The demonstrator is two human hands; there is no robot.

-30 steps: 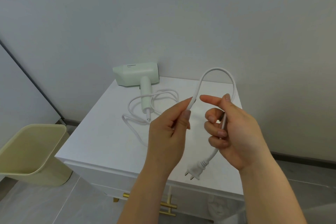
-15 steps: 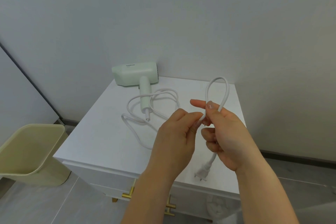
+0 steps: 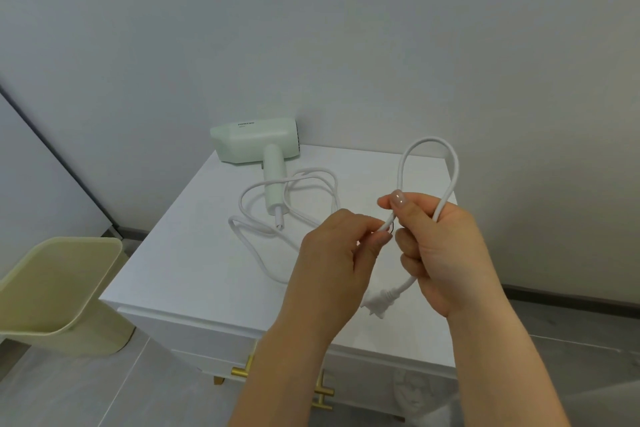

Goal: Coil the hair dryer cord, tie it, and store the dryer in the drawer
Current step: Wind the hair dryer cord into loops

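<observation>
A pale green hair dryer [image 3: 254,144] lies at the back of the white cabinet top [image 3: 194,263], handle toward me. Its white cord [image 3: 291,184] runs in loose loops over the top to my hands. My right hand [image 3: 438,246] grips a small upright loop of the cord [image 3: 453,166], and the plug [image 3: 377,303] hangs below that hand. My left hand [image 3: 337,253] pinches the cord right beside the right thumb, where the strands meet. A thin dark band shows between the two hands.
A pale yellow bin [image 3: 59,288] stands on the floor left of the cabinet. Gold drawer handles [image 3: 242,369] show on the cabinet front below my arms. A grey wall rises close behind the cabinet.
Over the last second both hands have come together, and the cord loop has become smaller and narrower. The plug has lifted slightly. The dryer has stayed put.
</observation>
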